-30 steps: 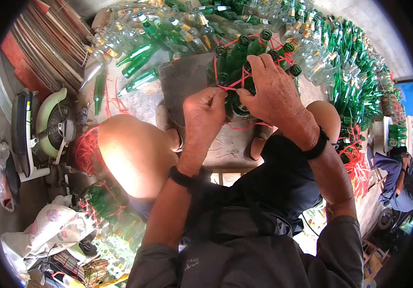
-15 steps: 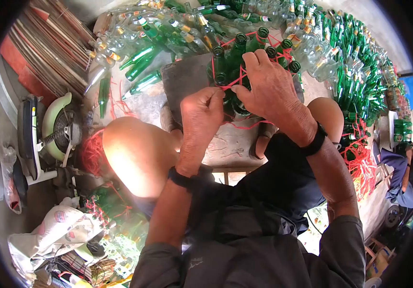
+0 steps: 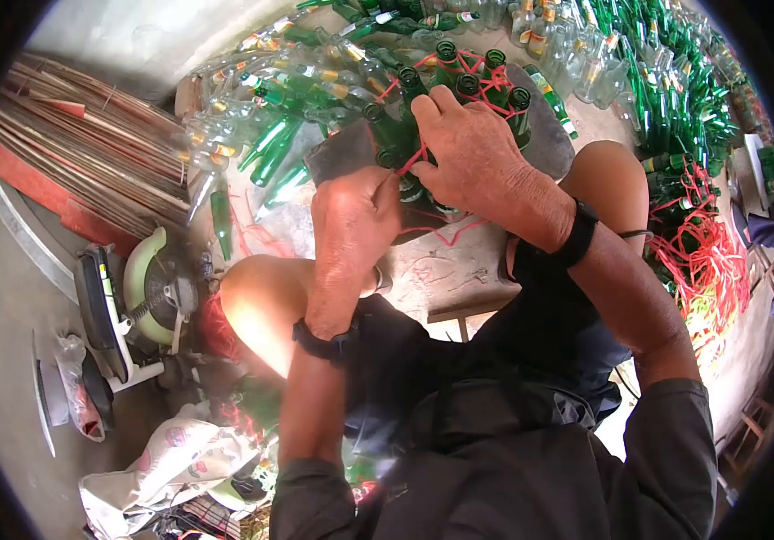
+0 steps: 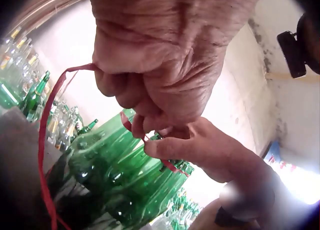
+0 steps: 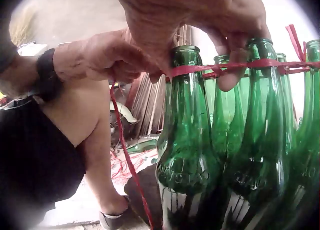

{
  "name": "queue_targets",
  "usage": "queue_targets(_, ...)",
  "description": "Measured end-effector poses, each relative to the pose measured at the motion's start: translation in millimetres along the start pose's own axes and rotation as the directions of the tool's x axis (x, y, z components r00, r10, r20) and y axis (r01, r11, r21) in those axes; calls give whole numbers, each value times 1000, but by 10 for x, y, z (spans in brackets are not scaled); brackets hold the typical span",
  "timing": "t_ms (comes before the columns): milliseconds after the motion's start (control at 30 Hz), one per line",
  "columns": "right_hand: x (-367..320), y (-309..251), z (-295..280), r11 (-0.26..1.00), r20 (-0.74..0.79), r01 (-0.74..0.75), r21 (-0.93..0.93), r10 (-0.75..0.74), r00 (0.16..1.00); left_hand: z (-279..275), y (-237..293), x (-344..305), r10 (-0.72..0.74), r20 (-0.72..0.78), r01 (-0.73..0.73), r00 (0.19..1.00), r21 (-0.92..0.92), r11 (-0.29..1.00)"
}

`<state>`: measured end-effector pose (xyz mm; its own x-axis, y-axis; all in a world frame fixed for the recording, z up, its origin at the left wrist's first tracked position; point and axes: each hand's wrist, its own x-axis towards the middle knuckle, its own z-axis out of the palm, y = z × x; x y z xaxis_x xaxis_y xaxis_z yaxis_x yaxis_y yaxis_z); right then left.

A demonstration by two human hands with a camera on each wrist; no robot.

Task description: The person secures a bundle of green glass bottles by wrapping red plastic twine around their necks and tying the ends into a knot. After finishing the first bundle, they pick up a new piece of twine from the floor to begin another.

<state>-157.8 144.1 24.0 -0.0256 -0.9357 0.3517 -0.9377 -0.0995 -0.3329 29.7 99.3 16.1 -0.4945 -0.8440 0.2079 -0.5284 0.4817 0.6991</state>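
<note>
Several green bottles (image 5: pixel 187 140) stand upright in a cluster between the knees, with red twine (image 5: pixel 200 68) stretched round their necks. My left hand (image 3: pixel 351 220) is fisted round the twine at the near-left side of the cluster; a loose length (image 4: pixel 44 140) hangs from it in the left wrist view. Close beside it, my right hand (image 3: pixel 477 162) pinches the twine by a bottle neck with thumb and finger, while its other fingers reach over and between the necks. Part of the twine between the hands is hidden by the fingers.
Loose green and clear bottles (image 3: pixel 270 148) lie in piles behind and to the left, with more at the upper right (image 3: pixel 666 99). A heap of red twine (image 3: pixel 706 261) is at right. Wooden strips (image 3: pixel 90 153) and a wheel (image 3: pixel 160 288) are at left.
The head view has shifted, so the scene sits differently in it. Both hands stay at the near-left bottle neck, still holding the twine close together.
</note>
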Motion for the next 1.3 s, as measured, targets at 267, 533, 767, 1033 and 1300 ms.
queue_targets(267,-12,38,59,999,-34,15,48,-13,999,-240,263,309,200,157,-242,967,317,917)
queue_targets(533,-14,58,85,998,-43,46,53,-43,998,-240,224,621,297,228,-352,927,265,898)
queue_targets(767,-23,77,129,996,-97,73,46,-68,993,-227,-15,960,165,430,-249,888,147,957)
queue_targets(1033,-44,84,126,993,-153,109,47,-101,983,-303,-14,1147,-44,578,-28,815,117,993)
queue_targets(1300,-81,75,72,986,-172,91,141,-66,983,-258,-261,942,-55,502,77,863,-23,997)
